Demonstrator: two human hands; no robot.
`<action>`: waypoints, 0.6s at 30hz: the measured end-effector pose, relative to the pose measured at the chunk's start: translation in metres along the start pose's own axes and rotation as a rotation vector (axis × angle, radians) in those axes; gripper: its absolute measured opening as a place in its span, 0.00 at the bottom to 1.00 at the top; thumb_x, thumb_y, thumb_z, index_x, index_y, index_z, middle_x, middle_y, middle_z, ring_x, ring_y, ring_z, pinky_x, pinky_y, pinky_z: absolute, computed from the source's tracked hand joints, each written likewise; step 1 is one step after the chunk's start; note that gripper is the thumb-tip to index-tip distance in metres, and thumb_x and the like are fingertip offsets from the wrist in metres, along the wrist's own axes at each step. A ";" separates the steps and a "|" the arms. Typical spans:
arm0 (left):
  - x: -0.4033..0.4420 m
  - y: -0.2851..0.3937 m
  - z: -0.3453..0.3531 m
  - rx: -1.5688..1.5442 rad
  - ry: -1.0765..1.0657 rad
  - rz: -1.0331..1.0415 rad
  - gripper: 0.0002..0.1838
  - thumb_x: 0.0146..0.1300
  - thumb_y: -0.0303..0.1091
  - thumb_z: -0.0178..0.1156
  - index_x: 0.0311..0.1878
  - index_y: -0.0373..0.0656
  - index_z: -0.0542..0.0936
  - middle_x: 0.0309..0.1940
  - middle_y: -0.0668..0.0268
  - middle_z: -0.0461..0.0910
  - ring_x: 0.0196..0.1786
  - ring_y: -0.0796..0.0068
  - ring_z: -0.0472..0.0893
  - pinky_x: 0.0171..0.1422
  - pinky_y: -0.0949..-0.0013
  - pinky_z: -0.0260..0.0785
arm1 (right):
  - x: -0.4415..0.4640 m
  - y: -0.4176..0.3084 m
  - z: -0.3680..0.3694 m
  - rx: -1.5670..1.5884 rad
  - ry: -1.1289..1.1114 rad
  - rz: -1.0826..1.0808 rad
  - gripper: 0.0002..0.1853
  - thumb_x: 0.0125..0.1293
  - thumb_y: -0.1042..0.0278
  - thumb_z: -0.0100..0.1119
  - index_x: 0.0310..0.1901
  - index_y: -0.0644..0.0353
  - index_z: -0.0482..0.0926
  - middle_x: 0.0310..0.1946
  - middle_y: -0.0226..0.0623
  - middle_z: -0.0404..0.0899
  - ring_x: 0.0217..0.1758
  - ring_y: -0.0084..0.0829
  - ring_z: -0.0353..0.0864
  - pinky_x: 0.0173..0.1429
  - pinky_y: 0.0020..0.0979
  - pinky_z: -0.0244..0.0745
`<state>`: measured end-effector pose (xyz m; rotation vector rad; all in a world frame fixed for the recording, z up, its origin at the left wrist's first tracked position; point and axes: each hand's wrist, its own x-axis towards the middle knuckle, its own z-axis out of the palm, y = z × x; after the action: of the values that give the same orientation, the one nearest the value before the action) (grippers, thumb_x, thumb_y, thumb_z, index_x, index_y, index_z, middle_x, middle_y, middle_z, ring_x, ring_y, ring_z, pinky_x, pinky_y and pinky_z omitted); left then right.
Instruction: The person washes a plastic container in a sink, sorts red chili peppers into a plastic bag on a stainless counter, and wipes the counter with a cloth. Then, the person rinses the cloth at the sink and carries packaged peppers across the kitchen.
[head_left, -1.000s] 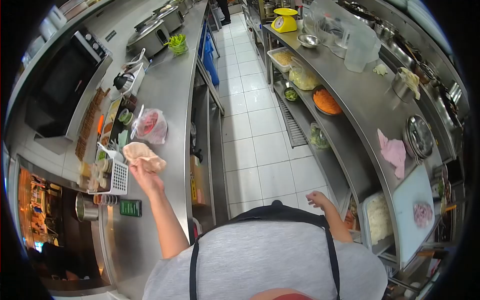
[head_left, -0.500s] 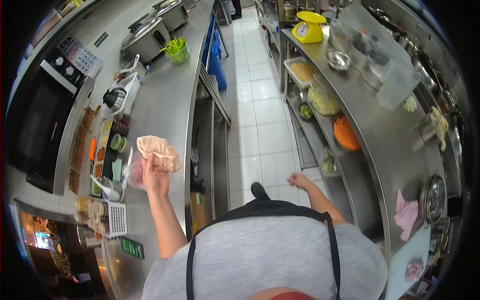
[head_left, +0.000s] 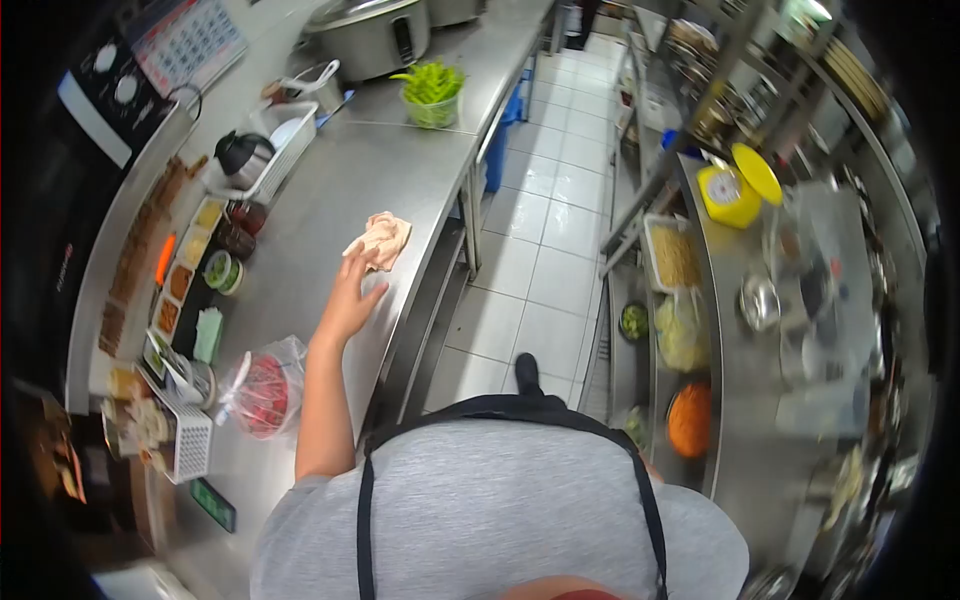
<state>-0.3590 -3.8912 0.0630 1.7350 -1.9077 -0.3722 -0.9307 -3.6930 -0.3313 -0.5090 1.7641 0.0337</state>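
Note:
A crumpled peach-coloured cloth (head_left: 385,238) lies on the steel counter (head_left: 310,290), close to its aisle-side edge. Just short of it is my left hand (head_left: 350,300), open with thumb and fingers apart. Its fingertips overlap the near side of the cloth; whether they touch it I cannot tell. Behind my left wrist, a clear plastic bag with something red inside (head_left: 265,395) rests on the same counter. My right hand is out of sight, hidden beyond my body.
Green vegetables fill a clear tub (head_left: 432,112) beyond the cloth, before a large steel cooker (head_left: 370,40). Condiment containers (head_left: 180,280), a white basket (head_left: 193,445) and a phone (head_left: 213,505) line the left. Across the tiled aisle (head_left: 530,240) stand shelves and a yellow scale (head_left: 728,195).
The cloth, held up in my left hand before, now lies on the counter, and that hand's fingers have opened. My right hand has left the view. The camera has turned.

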 end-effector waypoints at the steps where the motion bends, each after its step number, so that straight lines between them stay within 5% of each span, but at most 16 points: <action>1: -0.006 -0.002 0.003 -0.090 -0.052 -0.057 0.25 0.56 0.35 0.59 0.58 0.48 0.67 0.64 0.58 0.59 0.66 0.55 0.59 0.63 0.62 0.60 | 0.003 -0.049 -0.011 -0.189 -0.036 -0.128 0.20 0.57 0.48 0.57 0.39 0.58 0.77 0.29 0.37 0.79 0.28 0.34 0.78 0.34 0.40 0.71; 3: -0.019 0.012 -0.002 -0.142 -0.064 -0.171 0.25 0.57 0.36 0.59 0.58 0.45 0.68 0.61 0.57 0.63 0.64 0.58 0.64 0.64 0.60 0.58 | -0.020 -0.169 -0.033 -0.647 -0.067 -0.488 0.22 0.56 0.46 0.57 0.37 0.60 0.78 0.25 0.37 0.78 0.26 0.34 0.77 0.33 0.38 0.71; 6: -0.032 0.019 -0.005 -0.237 -0.123 -0.396 0.22 0.57 0.35 0.60 0.56 0.42 0.70 0.53 0.63 0.72 0.53 0.65 0.75 0.56 0.67 0.66 | 0.028 -0.353 -0.041 -0.492 0.023 -0.640 0.23 0.54 0.47 0.59 0.38 0.62 0.76 0.26 0.40 0.78 0.30 0.34 0.77 0.36 0.35 0.72; 7: -0.032 0.018 -0.008 -0.236 -0.087 -0.444 0.22 0.57 0.35 0.60 0.56 0.42 0.70 0.53 0.63 0.72 0.53 0.65 0.75 0.56 0.67 0.66 | 0.064 -0.417 -0.040 -0.491 0.143 -0.896 0.21 0.55 0.50 0.60 0.40 0.61 0.75 0.28 0.40 0.78 0.34 0.37 0.78 0.40 0.36 0.72; 9: -0.043 0.024 -0.019 -0.135 0.268 -0.318 0.20 0.57 0.28 0.59 0.54 0.41 0.71 0.52 0.64 0.72 0.52 0.69 0.74 0.53 0.70 0.66 | 0.008 -0.559 -0.028 -0.358 0.220 -1.421 0.20 0.53 0.59 0.64 0.44 0.60 0.73 0.37 0.42 0.78 0.43 0.39 0.77 0.48 0.35 0.70; 11: -0.047 0.055 -0.042 -0.093 0.782 -0.380 0.18 0.57 0.24 0.57 0.52 0.40 0.71 0.50 0.60 0.71 0.46 0.68 0.75 0.50 0.67 0.68 | -0.075 -0.671 0.003 -0.153 0.152 -1.552 0.25 0.50 0.65 0.68 0.49 0.62 0.71 0.47 0.43 0.73 0.51 0.37 0.71 0.54 0.33 0.67; 12: -0.053 0.062 -0.050 -0.097 1.039 -0.386 0.18 0.58 0.26 0.57 0.53 0.41 0.70 0.51 0.61 0.69 0.47 0.69 0.74 0.51 0.67 0.66 | -0.094 -0.717 0.012 -0.255 0.174 -1.796 0.28 0.51 0.66 0.67 0.53 0.62 0.68 0.49 0.42 0.71 0.52 0.35 0.70 0.53 0.32 0.67; 13: -0.063 0.065 -0.057 -0.078 1.294 -0.367 0.19 0.59 0.28 0.57 0.54 0.42 0.68 0.53 0.62 0.67 0.49 0.69 0.72 0.53 0.67 0.65 | -0.125 -0.749 0.029 -0.191 0.082 -1.781 0.31 0.51 0.65 0.68 0.56 0.62 0.66 0.53 0.42 0.68 0.53 0.35 0.69 0.54 0.33 0.67; 14: -0.083 0.062 -0.061 -0.023 1.330 -0.431 0.19 0.59 0.28 0.57 0.54 0.42 0.68 0.53 0.62 0.67 0.49 0.69 0.72 0.53 0.67 0.65 | -0.145 -0.778 0.038 -0.293 0.037 -1.630 0.33 0.51 0.64 0.68 0.58 0.58 0.64 0.57 0.45 0.62 0.54 0.39 0.68 0.56 0.35 0.66; 16: -0.129 0.052 -0.060 0.414 1.471 -0.786 0.32 0.55 0.34 0.63 0.62 0.42 0.61 0.59 0.60 0.63 0.56 0.69 0.67 0.59 0.66 0.60 | -0.167 -0.799 0.072 -0.084 0.035 -1.692 0.33 0.51 0.61 0.69 0.58 0.51 0.65 0.59 0.47 0.58 0.56 0.46 0.66 0.57 0.37 0.66; 18: -0.160 0.041 -0.047 0.557 1.307 -0.908 0.36 0.53 0.38 0.65 0.63 0.43 0.61 0.60 0.58 0.60 0.59 0.65 0.63 0.62 0.63 0.56 | -0.153 -0.815 0.094 -0.212 0.186 -1.763 0.32 0.50 0.60 0.69 0.56 0.55 0.66 0.56 0.46 0.62 0.56 0.41 0.67 0.56 0.37 0.66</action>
<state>-0.3620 -3.7223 0.0923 2.1954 -0.2356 0.8917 -0.5302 -4.3528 -0.0131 -2.0669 0.9433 -1.0701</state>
